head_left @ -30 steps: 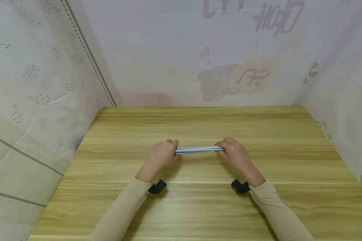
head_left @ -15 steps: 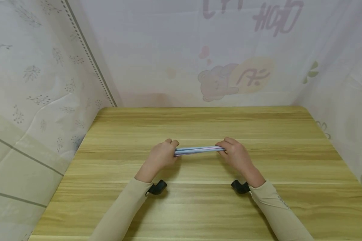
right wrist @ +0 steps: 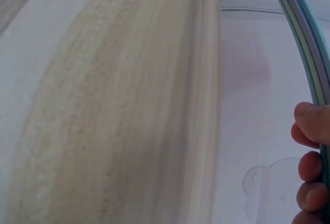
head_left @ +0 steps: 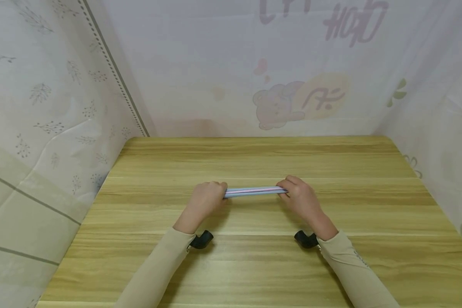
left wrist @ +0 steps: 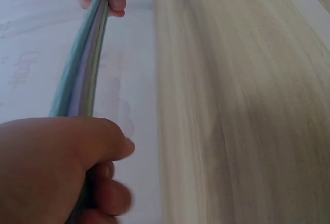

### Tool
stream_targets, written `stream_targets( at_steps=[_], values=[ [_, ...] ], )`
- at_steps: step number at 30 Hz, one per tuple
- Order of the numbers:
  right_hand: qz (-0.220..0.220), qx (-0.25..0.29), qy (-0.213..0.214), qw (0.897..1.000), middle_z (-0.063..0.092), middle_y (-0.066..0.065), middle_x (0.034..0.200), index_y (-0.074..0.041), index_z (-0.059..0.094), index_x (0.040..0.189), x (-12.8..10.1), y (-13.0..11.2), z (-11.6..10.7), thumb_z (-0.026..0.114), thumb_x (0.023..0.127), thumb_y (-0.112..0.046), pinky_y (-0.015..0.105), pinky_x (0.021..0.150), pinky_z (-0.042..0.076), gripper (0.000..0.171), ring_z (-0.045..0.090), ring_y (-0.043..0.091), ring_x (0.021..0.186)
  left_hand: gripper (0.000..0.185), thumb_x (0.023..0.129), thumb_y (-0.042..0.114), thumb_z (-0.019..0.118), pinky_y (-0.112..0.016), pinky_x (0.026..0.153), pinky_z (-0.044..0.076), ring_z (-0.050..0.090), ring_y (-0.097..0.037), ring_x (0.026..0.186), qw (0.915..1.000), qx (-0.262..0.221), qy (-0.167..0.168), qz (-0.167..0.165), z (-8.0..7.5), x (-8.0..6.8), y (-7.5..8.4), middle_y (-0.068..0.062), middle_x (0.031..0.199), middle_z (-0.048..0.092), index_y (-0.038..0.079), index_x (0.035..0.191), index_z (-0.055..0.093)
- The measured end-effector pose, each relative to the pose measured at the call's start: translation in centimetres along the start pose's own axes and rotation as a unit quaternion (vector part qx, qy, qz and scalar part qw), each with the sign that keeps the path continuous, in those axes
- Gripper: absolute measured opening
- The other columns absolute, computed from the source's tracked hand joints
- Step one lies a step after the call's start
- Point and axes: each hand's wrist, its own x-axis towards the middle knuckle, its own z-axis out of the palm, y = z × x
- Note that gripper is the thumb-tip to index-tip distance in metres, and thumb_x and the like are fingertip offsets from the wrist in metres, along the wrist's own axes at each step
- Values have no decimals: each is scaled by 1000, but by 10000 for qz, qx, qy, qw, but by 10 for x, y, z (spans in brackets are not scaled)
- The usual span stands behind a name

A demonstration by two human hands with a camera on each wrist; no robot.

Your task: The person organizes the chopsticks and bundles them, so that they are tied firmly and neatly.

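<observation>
I am gripping the thin stack of pastel sheets edge-up just above the middle of the wooden table, my left hand and right hand curling around opposite ends, and I am keeping both pinches even so the edges are staying flush.

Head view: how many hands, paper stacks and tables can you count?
Hands: 2, the left hand and the right hand, each gripping one end of the stack.
Paper stacks: 1, the stack, with blue, pink and white edges; its sheets are too thin to count.
Tables: 1, the table.
Total: 4.
</observation>
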Motion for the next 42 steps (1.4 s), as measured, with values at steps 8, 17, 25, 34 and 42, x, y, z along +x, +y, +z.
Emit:
stream_targets(
  at_steps=[8,17,25,34,42],
  values=[
    [970,1259,-1002,9822,63,3,88,-7,70,97,1,-1,-8,79,77,-11,27,63,49,23,56,10,73,29,82,26,75,-28,40,40,39,-10,47,9987,335,364,78,2,-3,-4,-1,58,54,9,71,55],
    [3436,4216,-876,8345,71,4,99,6,60,115,4,13,-11,43,100,-41,21,81,50,52,64,11,93,30,81,28,76,-26,39,39,38,-9,47,9979,387,499,174,4,-3,-5,0,58,54,10,71,55],
    [3478,4912,-838,7942,70,7,101,11,59,114,8,9,-3,38,103,-39,22,83,51,55,66,11,92,28,81,29,76,-26,39,37,36,-9,47,9981,319,515,99,1,-1,1,0,58,53,10,72,58],
    [3216,4583,-936,8233,66,24,111,7,63,112,11,5,-2,35,104,-32,20,88,47,48,66,13,96,28,80,28,77,-27,41,42,44,-10,49,9988,194,432,-83,0,1,2,-2,63,58,7,75,60],
    [3106,4521,-765,8327,66,24,107,7,65,107,13,2,-2,38,104,-27,23,86,50,43,66,14,93,27,79,29,78,-32,47,49,58,-16,58,9986,195,347,-354,-2,-1,5,-5,73,65,7,82,62]
  ],
)
